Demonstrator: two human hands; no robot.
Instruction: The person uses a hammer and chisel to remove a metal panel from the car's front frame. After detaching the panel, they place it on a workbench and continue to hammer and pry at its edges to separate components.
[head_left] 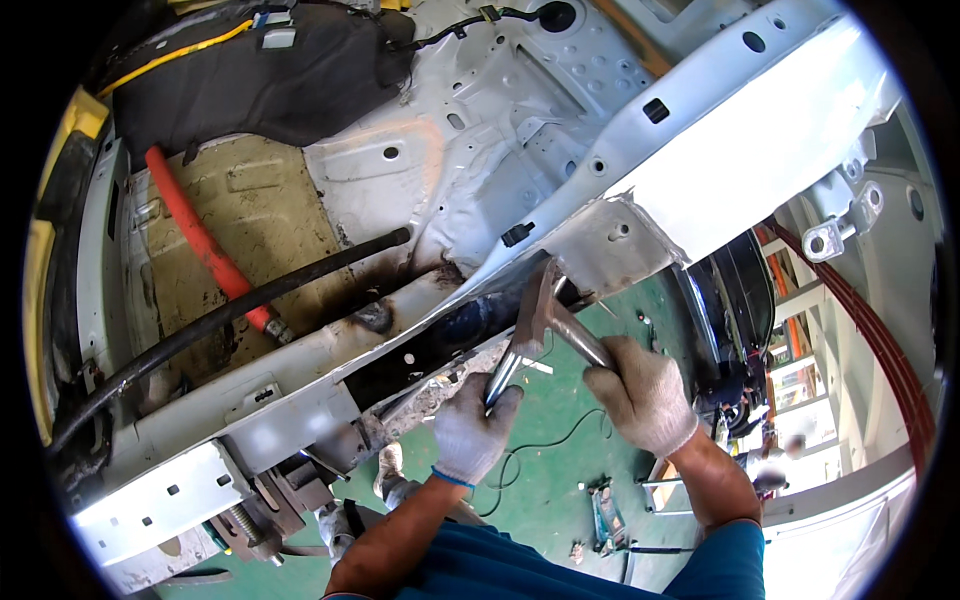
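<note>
My left hand (472, 428), in a whitish knit glove with a blue cuff edge, is closed around a bar-like metal tool with a shiny chrome shaft (506, 374). My right hand (643, 397), gloved too, grips what looks like a hammer by its metal handle (582, 336). Both tools meet in a narrow V at the cut-open sill (440, 338) of a stripped car body. Where one ends and the other begins I cannot tell. Just above them, a bare grey metal patch (612, 240) joins the white pillar (755, 145).
A black hose (215, 322) crosses the floor pan over a red tube-shaped tool (205, 235). Clamp hardware (265, 510) holds the sill's lower left. On the green floor lie a cable (545, 448) and a floor jack (606, 515). A dark car (735, 300) stands beyond.
</note>
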